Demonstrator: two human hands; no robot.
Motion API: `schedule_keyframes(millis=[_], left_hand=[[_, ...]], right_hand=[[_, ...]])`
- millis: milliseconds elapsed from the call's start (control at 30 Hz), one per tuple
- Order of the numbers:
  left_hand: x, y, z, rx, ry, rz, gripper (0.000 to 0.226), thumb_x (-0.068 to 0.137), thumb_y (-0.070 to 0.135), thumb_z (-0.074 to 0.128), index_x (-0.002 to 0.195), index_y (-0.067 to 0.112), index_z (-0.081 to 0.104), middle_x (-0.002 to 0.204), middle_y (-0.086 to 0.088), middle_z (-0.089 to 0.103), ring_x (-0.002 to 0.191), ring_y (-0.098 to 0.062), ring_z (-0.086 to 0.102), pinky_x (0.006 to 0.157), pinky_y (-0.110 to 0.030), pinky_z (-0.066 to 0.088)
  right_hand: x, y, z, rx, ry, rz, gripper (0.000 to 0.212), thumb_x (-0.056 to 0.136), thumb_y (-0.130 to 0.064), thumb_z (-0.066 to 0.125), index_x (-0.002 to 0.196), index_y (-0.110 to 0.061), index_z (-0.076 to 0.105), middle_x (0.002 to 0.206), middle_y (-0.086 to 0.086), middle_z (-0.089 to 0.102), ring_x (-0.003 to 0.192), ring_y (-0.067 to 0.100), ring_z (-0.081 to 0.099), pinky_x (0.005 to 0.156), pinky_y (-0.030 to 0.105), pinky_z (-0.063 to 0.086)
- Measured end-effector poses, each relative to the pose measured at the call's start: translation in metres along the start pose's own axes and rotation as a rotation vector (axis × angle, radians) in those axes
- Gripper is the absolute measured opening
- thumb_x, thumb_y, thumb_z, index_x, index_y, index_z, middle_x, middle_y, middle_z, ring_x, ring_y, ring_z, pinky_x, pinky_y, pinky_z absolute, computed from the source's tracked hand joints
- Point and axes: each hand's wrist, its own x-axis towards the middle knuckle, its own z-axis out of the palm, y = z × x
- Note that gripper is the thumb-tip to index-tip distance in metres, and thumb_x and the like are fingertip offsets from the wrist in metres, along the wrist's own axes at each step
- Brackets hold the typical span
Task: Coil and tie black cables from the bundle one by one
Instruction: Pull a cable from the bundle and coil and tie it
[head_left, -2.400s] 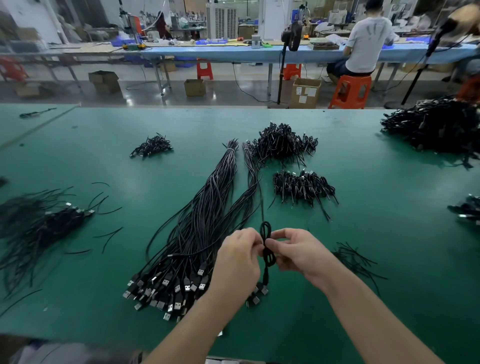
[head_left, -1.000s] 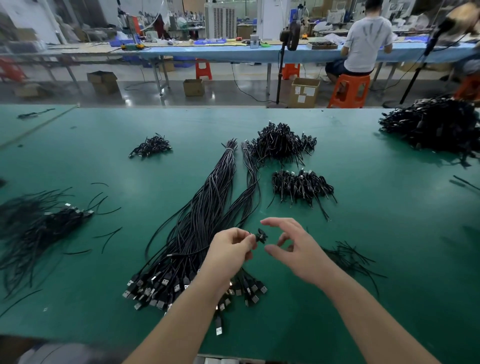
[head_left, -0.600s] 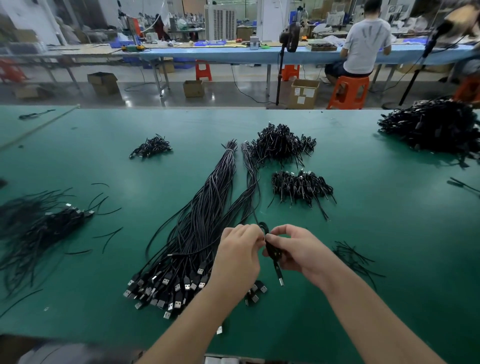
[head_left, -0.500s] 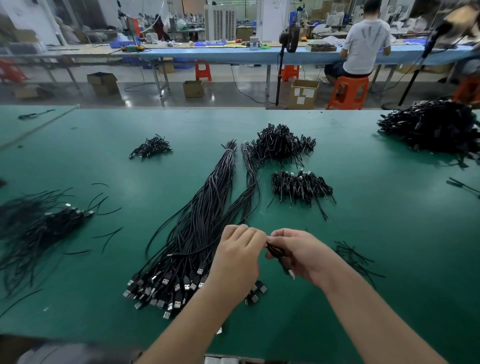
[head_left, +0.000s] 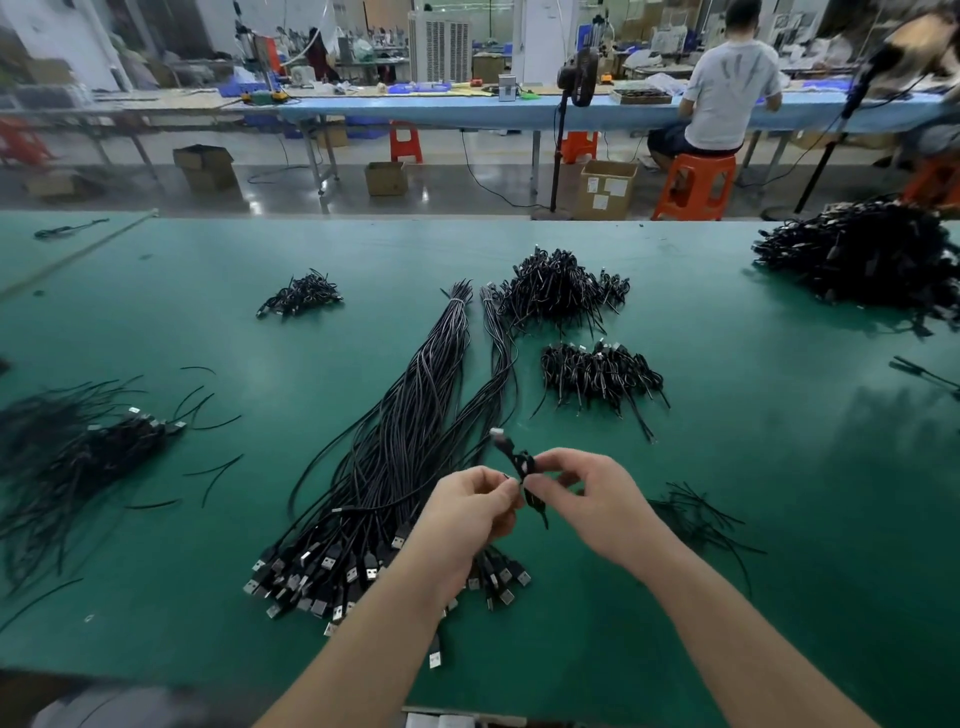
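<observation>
Since a moment ago your coil (head_left: 524, 470) turned plug-up; left hand (head_left: 470, 512) and right hand (head_left: 587, 493) both pinch it. Twist the tie tightly.

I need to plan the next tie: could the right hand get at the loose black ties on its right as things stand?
Probably yes: the ties lie bare on the mat beside the right hand, but it pinches the coiled cable.

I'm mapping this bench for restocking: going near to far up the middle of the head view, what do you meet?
USB plug ends of the bundle → both hands pinching a coiled cable → smaller pile of tied coils → larger pile of coils → far table edge.
</observation>
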Motion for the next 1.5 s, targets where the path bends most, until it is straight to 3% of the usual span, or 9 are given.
schedule_keyframes(millis=[100, 200, 333, 467, 633, 833, 1133, 1333, 1500], left_hand=[[-0.002, -0.001, 0.001, 0.301, 0.074, 0.197, 0.014, 0.097, 0.012, 0.063, 0.083, 0.014, 0.064, 0.071, 0.008, 0.067, 0.062, -0.006, 0.055, 0.063, -0.024, 0.048], [-0.008, -0.003, 0.002, 0.64, 0.162, 0.555, 0.019, 0.096, 0.008, 0.061, 0.08, 0.017, 0.057, 0.07, 0.007, 0.063, 0.069, -0.007, 0.052, 0.069, -0.027, 0.046], [-0.007, -0.004, 0.001, 0.933, 0.253, 0.983, 0.014, 0.092, 0.004, 0.059, 0.083, 0.014, 0.059, 0.078, 0.01, 0.061, 0.075, -0.005, 0.048, 0.082, -0.03, 0.038], [-0.006, 0.0, -0.001, 0.612, 0.178, 0.638, 0.017, 0.097, 0.011, 0.06, 0.082, 0.017, 0.06, 0.067, 0.013, 0.061, 0.063, -0.002, 0.048, 0.06, -0.014, 0.038], [0.002, 0.007, -0.008, 0.028, 0.032, 0.07, 0.022, 0.097, 0.01, 0.064, 0.075, 0.013, 0.068, 0.062, 0.004, 0.062, 0.056, -0.011, 0.051, 0.061, -0.026, 0.043], [-0.002, 0.003, 0.0, 0.382, 0.158, 0.27, 0.014, 0.097, 0.014, 0.063, 0.083, 0.017, 0.062, 0.072, 0.004, 0.063, 0.057, -0.003, 0.049, 0.059, -0.021, 0.043], [-0.011, 0.001, 0.002, 0.894, 0.207, 0.953, 0.015, 0.093, 0.0, 0.059, 0.084, 0.012, 0.059, 0.082, 0.01, 0.057, 0.079, -0.001, 0.032, 0.073, -0.024, 0.036], [-0.006, 0.004, 0.001, 0.522, 0.126, 0.462, 0.015, 0.098, 0.011, 0.06, 0.085, 0.017, 0.059, 0.069, 0.009, 0.063, 0.061, 0.0, 0.056, 0.06, -0.013, 0.044], [-0.003, 0.005, -0.002, 0.193, 0.056, 0.193, 0.011, 0.1, 0.01, 0.059, 0.092, 0.006, 0.064, 0.059, 0.009, 0.064, 0.06, -0.006, 0.057, 0.063, -0.022, 0.047]], right_hand=[[0.0, -0.001, 0.002, 0.128, -0.03, 0.106, 0.007, 0.095, -0.029, 0.067, 0.1, -0.024, 0.066, 0.065, -0.008, 0.068, 0.056, 0.008, 0.058, 0.058, 0.023, 0.05], [0.004, -0.004, 0.003, 0.426, -0.039, 0.344, 0.02, 0.094, -0.024, 0.068, 0.11, -0.017, 0.059, 0.069, 0.002, 0.069, 0.051, 0.011, 0.056, 0.05, 0.024, 0.049], [0.007, -0.011, 0.003, 0.756, -0.128, 0.473, 0.005, 0.097, -0.015, 0.063, 0.096, -0.012, 0.06, 0.061, 0.005, 0.06, 0.042, 0.013, 0.046, 0.038, 0.023, 0.039], [0.006, -0.012, 0.0, 0.664, -0.134, 0.279, 0.015, 0.103, -0.009, 0.051, 0.102, -0.01, 0.065, 0.073, 0.01, 0.068, 0.054, 0.016, 0.056, 0.052, 0.03, 0.053], [0.002, -0.01, -0.004, 0.211, -0.132, 0.024, 0.022, 0.093, -0.013, 0.068, 0.107, -0.03, 0.071, 0.096, -0.003, 0.066, 0.071, 0.004, 0.06, 0.062, 0.021, 0.053], [0.004, -0.008, 0.0, 0.167, -0.075, 0.053, 0.011, 0.097, -0.019, 0.064, 0.094, -0.024, 0.073, 0.07, -0.008, 0.069, 0.059, 0.003, 0.058, 0.055, 0.021, 0.05], [0.008, -0.007, -0.002, 0.737, -0.223, 0.49, 0.005, 0.099, -0.011, 0.059, 0.104, -0.011, 0.061, 0.068, 0.005, 0.066, 0.05, 0.012, 0.054, 0.042, 0.022, 0.04], [0.001, -0.005, -0.006, 0.586, -0.257, 0.218, 0.023, 0.104, -0.002, 0.045, 0.119, -0.008, 0.061, 0.085, 0.011, 0.073, 0.078, 0.022, 0.068, 0.07, 0.032, 0.058], [-0.002, 0.0, -0.002, 0.432, -0.232, 0.119, 0.022, 0.097, -0.002, 0.06, 0.116, -0.009, 0.064, 0.092, 0.006, 0.076, 0.077, 0.017, 0.068, 0.068, 0.027, 0.055]])
